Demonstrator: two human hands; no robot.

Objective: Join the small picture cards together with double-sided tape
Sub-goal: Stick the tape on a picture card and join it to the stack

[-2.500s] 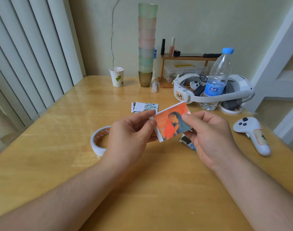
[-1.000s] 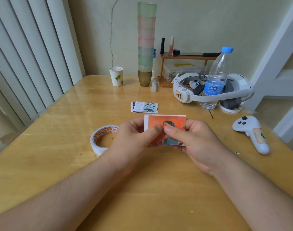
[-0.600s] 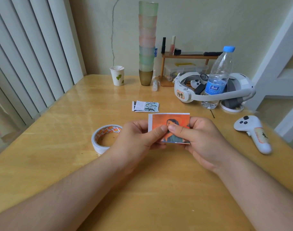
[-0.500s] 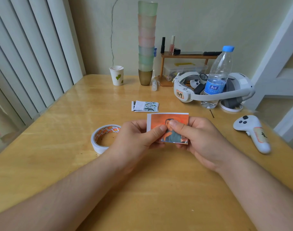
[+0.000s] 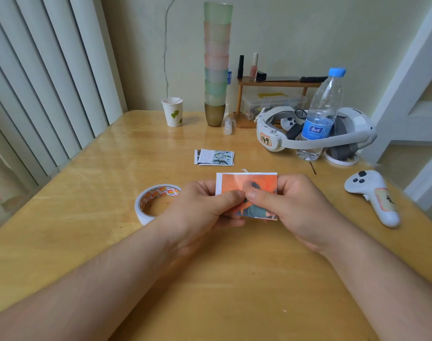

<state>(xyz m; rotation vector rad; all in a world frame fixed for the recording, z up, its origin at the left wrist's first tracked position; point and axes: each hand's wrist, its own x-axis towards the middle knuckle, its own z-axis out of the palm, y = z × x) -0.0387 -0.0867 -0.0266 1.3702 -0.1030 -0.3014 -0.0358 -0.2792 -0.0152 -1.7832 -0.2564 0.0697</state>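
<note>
Both hands pinch the orange picture card: left hand (image 5: 205,207), right hand (image 5: 291,205), thumbs meeting at its near edge.
Card (image 5: 249,184) is held above the desk (image 5: 234,279); tape roll (image 5: 158,203) just left of left hand, spare cards (image 5: 215,157) beyond. Risk: uneven thumb pressure skews the join or creases it.

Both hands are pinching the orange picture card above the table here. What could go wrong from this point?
1. Both hands pinch the orange card near its middle, thumbs meeting; it could crease or set crooked.
2. A small white tab sticks up behind the card's top edge, possibly tape backing; any exposed adhesive may catch fingers.
3. The tape roll lies right beside the left hand, which could knock it.
</note>
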